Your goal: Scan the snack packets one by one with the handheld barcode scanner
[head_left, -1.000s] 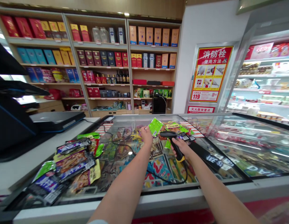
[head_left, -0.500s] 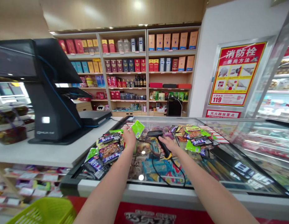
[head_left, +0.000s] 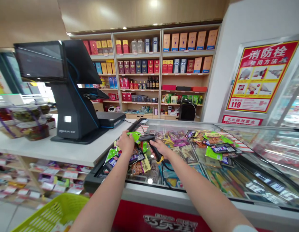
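My left hand (head_left: 126, 142) is closed on a bright green snack packet (head_left: 135, 136), above the left pile of snack packets (head_left: 137, 167) on the freezer's glass top. In my right hand (head_left: 160, 148) is a black and yellow barcode scanner (head_left: 156, 151), gripped by its handle. The scanner's head points left, close to the green packet. A dark cable runs from the handle down over the glass. Farther right lies a second pile of snack packets (head_left: 215, 145), green, black and yellow.
A chest freezer (head_left: 188, 193) with glass lids spans the front. On the white counter (head_left: 74, 149) at left stand a dark checkout terminal (head_left: 75, 106) and tubs of food (head_left: 26, 119). A yellow-green basket (head_left: 55, 209) sits below. Shelves of boxed goods (head_left: 139, 67) line the back wall.
My view has turned left. My left hand has carried the green packet leftward to the left pile, and my right hand has followed with the scanner.
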The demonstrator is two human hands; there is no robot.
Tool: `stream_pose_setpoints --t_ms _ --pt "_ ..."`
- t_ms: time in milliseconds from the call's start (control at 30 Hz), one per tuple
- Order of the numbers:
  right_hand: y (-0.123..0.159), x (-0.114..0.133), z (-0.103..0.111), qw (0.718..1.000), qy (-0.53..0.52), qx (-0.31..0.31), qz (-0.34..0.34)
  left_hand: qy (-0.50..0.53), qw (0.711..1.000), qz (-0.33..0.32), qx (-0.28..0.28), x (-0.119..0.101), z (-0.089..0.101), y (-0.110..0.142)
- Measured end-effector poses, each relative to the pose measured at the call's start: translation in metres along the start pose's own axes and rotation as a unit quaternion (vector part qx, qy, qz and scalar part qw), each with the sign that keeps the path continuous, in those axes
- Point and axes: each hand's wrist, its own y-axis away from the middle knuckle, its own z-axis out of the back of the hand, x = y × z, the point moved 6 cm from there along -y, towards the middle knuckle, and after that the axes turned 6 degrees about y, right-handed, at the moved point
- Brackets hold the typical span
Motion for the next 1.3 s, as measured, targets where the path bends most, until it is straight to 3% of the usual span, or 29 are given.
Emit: stream_pose_setpoints --t_ms 167,300,467,700,900,1067,1300 --pt "0.006 0.001 0.012 1.0 -0.009 -0.016 -0.003 0.051 0.994 -0.076 -0.051 -0.024 0.004 0.006" --pt "0.021 0.001 0.038 0.998 -0.025 -0.049 0.001 0.08 0.99 -0.11 -0.029 -0.05 -0.015 0.018" --pt "0.049 -0.005 0.094 0.993 -0.031 -0.11 -0.001 0.091 0.983 -0.152 0.057 -0.098 -0.064 0.054" --pt "0.1 -0.017 0.188 0.979 -0.059 -0.195 0.014 0.072 0.964 -0.153 0.203 -0.167 -0.15 0.119" --pt "0.137 -0.02 0.247 0.965 -0.037 -0.258 0.019 0.073 0.95 -0.134 0.271 -0.208 -0.213 0.155" --pt "0.145 -0.026 0.269 0.959 -0.061 -0.276 0.018 0.061 0.955 -0.104 0.27 -0.223 -0.246 0.153" --pt "0.141 -0.031 0.265 0.961 -0.053 -0.273 0.006 -0.022 0.955 -0.102 0.276 -0.225 -0.272 0.137"
